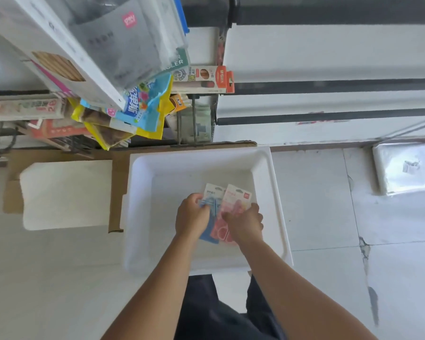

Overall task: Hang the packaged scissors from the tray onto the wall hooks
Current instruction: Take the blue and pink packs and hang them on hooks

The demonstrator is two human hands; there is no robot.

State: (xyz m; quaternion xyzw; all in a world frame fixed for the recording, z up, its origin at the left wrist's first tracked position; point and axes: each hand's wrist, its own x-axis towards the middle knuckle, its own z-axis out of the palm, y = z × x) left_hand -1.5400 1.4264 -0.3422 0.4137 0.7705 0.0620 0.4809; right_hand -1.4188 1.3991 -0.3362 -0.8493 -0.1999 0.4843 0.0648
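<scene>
White tray [277, 200]: left hand [192, 218] grips blue scissors pack [210, 230]; right hand [245, 223] grips pink pack [234, 201].

A small retail shop, likely a stationery or general store, is indicated. Packaged goods [142, 104] are seen hanging crowded together at the upper left of the frame, with a carded item [206, 78] displayed near the top centre. White slatted wall panels [329, 65] fill the upper right, and a tiled floor [329, 217] is seen at the right.
</scene>
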